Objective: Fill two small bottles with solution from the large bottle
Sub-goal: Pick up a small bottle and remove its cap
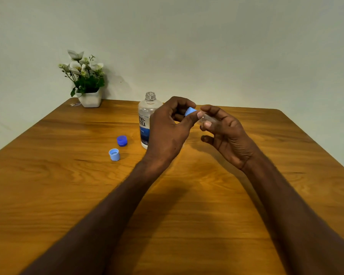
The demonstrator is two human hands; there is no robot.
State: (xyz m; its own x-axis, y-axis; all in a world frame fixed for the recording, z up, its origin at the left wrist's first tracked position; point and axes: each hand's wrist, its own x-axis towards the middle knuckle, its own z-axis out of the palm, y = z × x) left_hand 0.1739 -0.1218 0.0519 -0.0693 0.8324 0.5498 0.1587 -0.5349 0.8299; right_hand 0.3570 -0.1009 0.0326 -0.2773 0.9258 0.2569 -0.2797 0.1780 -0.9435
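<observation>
- Table [187, 195]: smooth grained wood; the open clear plastic large bottle [147, 120] stands behind the left hand [167, 130] and could be knocked, spilling.
- Right hand [224, 132] grips the small clear bottle [208, 118], held above the table.
- Left fingers pinch its pale blue cap [190, 111]; a slip drops it.

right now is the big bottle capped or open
Open: the large bottle shows a bare threaded neck, and two blue caps lie on the table.

"re-nu" (partly hidden), large bottle [145, 124]
</observation>
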